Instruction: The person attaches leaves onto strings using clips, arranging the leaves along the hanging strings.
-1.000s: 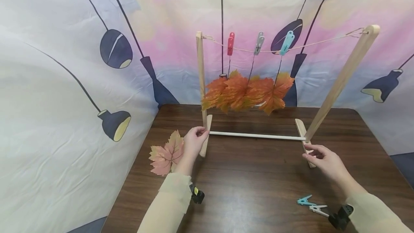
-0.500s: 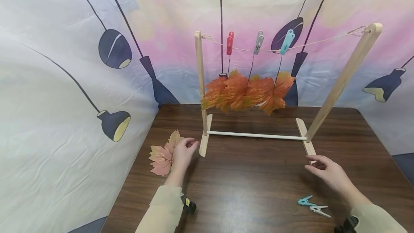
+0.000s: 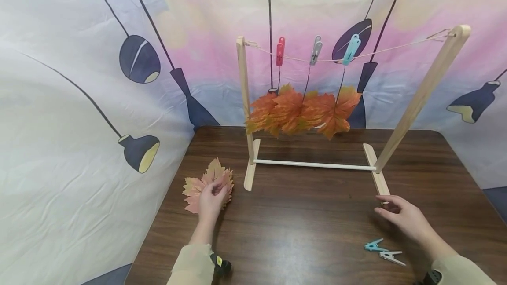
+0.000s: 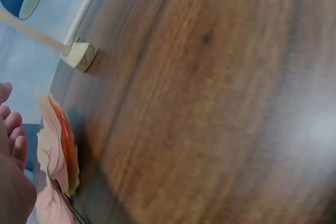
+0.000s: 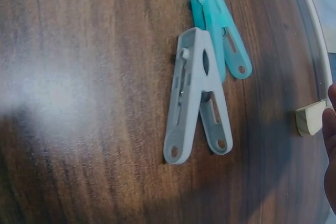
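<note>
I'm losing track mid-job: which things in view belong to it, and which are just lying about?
Likely the job's: rack, line, hung pegs, hanging leaves, loose leaves by the left hand, loose blue peg, loose grey peg.

Apparently just surroundings: table, backdrop, wrist cameras. I see no stray items.

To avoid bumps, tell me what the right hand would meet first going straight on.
Likely the right wooden foot: its near end lies by the fingers of the right hand, though depth is unclear.
</note>
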`<state>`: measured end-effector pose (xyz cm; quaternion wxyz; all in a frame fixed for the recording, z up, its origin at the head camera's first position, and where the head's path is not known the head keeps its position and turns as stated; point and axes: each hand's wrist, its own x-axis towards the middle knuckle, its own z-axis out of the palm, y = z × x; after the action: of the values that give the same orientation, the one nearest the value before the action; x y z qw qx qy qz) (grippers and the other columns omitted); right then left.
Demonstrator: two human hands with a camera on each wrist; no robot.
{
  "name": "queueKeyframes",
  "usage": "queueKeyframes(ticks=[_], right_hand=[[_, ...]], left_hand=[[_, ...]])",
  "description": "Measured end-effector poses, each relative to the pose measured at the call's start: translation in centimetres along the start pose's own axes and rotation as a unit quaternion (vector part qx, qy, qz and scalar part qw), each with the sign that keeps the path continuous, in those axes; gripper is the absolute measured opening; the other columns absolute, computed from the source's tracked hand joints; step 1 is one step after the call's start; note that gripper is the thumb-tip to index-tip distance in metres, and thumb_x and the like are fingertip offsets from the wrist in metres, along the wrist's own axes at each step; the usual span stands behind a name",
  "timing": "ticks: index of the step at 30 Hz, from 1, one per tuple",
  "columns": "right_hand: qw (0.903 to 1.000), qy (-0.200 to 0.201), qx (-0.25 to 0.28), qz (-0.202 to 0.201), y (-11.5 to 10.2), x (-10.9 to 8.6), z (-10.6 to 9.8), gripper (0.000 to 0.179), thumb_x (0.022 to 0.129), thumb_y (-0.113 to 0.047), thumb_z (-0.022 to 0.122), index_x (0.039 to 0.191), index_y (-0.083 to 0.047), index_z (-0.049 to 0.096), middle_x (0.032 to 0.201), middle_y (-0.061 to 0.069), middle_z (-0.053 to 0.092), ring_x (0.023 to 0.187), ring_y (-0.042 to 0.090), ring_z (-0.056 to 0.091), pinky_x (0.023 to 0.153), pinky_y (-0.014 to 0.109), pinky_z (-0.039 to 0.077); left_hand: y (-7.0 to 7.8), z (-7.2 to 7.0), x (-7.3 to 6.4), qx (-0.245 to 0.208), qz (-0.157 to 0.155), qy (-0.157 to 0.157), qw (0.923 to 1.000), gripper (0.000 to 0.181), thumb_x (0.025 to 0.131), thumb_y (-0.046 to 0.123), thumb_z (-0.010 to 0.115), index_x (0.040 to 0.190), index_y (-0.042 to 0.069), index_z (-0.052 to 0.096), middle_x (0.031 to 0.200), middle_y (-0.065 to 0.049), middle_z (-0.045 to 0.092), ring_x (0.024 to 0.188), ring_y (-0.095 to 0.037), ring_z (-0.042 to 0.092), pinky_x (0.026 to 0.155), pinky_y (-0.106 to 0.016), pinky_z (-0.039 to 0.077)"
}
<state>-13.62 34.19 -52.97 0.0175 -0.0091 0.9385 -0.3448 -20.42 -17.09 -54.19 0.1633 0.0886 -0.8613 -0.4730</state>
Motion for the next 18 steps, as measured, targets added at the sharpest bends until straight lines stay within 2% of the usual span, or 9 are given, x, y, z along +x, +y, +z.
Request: queueKeyframes(ticks=[5,10,18], right_hand=[[0.9999,-0.014,-0.007,0.002,0.3,-0.3,0.1,0.050,0.086,-0.038,0.067,0.122,-0.004,0.058,0.108,0.018,0.060,0.093,0.034,0.060,0.071,0.047,0.048],[0.9995,-0.030,-0.012,0.001,0.6,-0.8,0.1,0.052,0.085,-0.040,0.066,0.123,-0.006,0.058,0.111,0.019,0.059,0.095,0.036,0.058,0.069,0.048,0.048],[0.9982,-0.044,-0.027,-0.032,1.2,-1.5,0.6,0.047,0.083,-0.038,0.069,0.118,-0.008,0.062,0.111,0.011,0.061,0.099,0.031,0.057,0.075,0.053,0.046]], left_hand=[[-1.1,-0.5,-0.9,0.005,-0.008,0.018,0.9998,0.024,0.082,0.010,0.071,0.101,-0.004,0.068,0.093,-0.014,0.067,0.083,-0.026,0.063,0.073,-0.034,0.051],[-1.9,-1.2,-1.8,0.045,0.001,0.058,0.9973,0.019,0.081,0.011,0.073,0.095,-0.001,0.069,0.088,-0.011,0.068,0.079,-0.024,0.063,0.072,-0.036,0.051],[-3.3,-2.4,-3.0,0.080,0.003,0.100,0.9918,0.014,0.078,0.014,0.075,0.086,0.003,0.069,0.081,-0.006,0.066,0.073,-0.018,0.060,0.067,-0.032,0.047]])
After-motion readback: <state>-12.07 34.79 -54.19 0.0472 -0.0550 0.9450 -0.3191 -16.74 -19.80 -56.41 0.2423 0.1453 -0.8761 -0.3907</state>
